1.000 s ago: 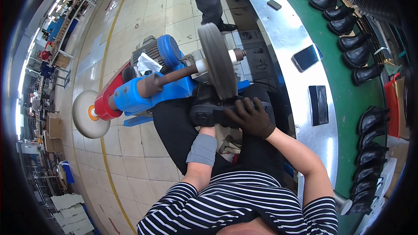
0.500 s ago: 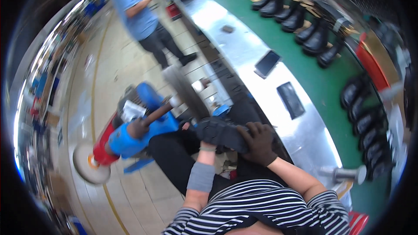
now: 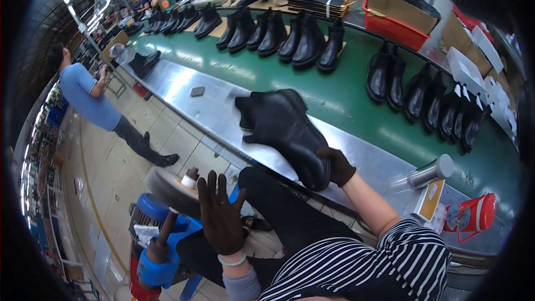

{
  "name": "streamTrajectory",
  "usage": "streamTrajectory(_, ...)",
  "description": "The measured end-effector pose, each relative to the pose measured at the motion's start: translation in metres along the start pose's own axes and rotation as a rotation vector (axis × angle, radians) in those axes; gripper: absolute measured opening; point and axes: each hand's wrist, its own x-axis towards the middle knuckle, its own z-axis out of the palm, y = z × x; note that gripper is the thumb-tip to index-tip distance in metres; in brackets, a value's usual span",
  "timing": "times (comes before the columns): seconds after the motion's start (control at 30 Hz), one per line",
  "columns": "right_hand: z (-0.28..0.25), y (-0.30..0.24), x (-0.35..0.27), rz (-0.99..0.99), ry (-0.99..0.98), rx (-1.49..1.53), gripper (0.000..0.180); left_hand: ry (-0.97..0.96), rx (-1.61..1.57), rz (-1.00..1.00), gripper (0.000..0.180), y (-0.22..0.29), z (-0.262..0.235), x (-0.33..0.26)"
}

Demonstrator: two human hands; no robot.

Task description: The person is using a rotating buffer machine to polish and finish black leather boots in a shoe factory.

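Observation:
My right hand (image 3: pixel 337 167), in a dark brown glove, grips a black leather ankle boot (image 3: pixel 290 134) near its toe end. The boot is held tilted above the metal strip of the bench, its shaft pointing up and left. Behind it shows another dark rounded boot shape; I cannot tell whether that one is held too. My left hand (image 3: pixel 222 212), gloved alike, is raised with fingers spread and nothing in it. Just beyond it stands the grinding wheel (image 3: pixel 170 190) of a blue and red machine (image 3: pixel 159 265), partly hidden by the hand.
Black boots (image 3: pixel 267 33) stand in rows along the green bench top (image 3: pixel 212 67). A metal cylinder (image 3: pixel 432 171) and a red container (image 3: pixel 473 214) sit at the right. A red crate (image 3: pixel 393 28) is at the back. A person in blue (image 3: pixel 89 95) stands on the left.
The boot has left the wheel and moved up and right over the bench in my right hand. My left hand has let go and opened. The view has turned toward the bench.

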Motion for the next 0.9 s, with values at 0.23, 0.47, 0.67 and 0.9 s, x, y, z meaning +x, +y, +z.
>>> streamTrajectory(0.23,-0.081,-0.16,0.092,-0.399,-0.354,0.284,0.07,0.042,0.416,-0.476,0.045,-0.026,-0.026,0.01)
streamTrajectory(0.47,-0.208,-0.196,0.21,-0.817,0.266,0.515,0.047,0.174,0.347,-0.564,0.043,-0.042,-0.091,-0.013)
streamTrajectory(0.67,-0.189,-0.152,0.222,-0.74,0.414,0.325,0.05,0.438,0.281,-0.617,0.039,-0.037,-0.13,-0.024)
streamTrajectory(0.9,-0.169,-0.239,0.298,-0.599,0.467,0.338,0.056,0.623,0.309,-0.73,0.038,-0.04,-0.161,-0.018)
